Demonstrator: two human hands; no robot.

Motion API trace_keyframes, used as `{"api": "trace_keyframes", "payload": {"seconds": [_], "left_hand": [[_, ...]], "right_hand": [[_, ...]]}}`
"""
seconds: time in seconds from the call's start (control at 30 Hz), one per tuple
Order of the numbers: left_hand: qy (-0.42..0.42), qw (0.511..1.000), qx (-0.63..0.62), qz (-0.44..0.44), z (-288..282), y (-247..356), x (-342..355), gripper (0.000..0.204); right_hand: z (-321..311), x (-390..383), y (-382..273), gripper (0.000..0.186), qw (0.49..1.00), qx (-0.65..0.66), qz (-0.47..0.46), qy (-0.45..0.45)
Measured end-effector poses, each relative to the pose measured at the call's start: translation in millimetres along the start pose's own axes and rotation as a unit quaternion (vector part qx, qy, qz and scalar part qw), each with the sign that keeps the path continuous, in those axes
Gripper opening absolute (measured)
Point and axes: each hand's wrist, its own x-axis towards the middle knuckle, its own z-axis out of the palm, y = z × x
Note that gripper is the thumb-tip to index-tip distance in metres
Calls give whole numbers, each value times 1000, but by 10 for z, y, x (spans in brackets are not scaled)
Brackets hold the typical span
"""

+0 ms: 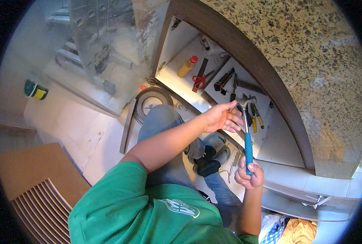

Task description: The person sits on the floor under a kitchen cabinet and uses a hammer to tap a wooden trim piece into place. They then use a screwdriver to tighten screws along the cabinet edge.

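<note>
Close to me, the person in the green shirt [136,207] has the right hand [254,177] wrapped tightly around the lower end of a hammer's [248,144] blue grip. The hammer stands nearly upright in view, its metal head away from the body, in front of the open cabinet [272,148]. The left hand [219,118] holds nothing in its palm; its fingers are loosely spread just beside the hammer's head, and I can't tell whether they touch it. Beyond, inside the cabinet, yellow-handled pliers [259,118] lie near the head, then red-handled scissors [199,82] and a red-capped bottle [186,69]. Off to the left, a dark coiled strip [138,109] lies on the floor [104,136] beside a narrow bar [127,127]; farther off is a dark green bucket [30,88].
</note>
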Motion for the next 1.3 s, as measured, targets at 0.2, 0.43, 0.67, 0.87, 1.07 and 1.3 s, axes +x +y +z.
{"api": "trace_keyframes", "payload": {"seconds": [0.2, 0.43, 0.67, 0.87, 1.07, 1.3], "left_hand": [[52, 993, 28, 99, 238, -28, -821, 42], [122, 970, -11, 211, 249, -371, -1158, 43], [278, 891, 193, 304, 37, 113, -1340, 47], [405, 617, 417, 530, 30, 1334, -1597, 42], [405, 257, 693, 537, 106, 2332, -1565, 40], [414, 471, 619, 473, 50, 2447, -1463, 44]], "right_hand": [[338, -96, -217, 29, 973, -170, 131, -88], [892, 302, -458, 33, 722, -683, 88, 61], [1173, 903, -469, 32, 568, -815, -111, 7], [1318, 1460, -330, 31, 698, -697, -125, 109], [1543, 1812, -209, 32, 873, -471, -67, 107], [1649, 1816, -248, 32, 955, -297, -18, -13]]}}
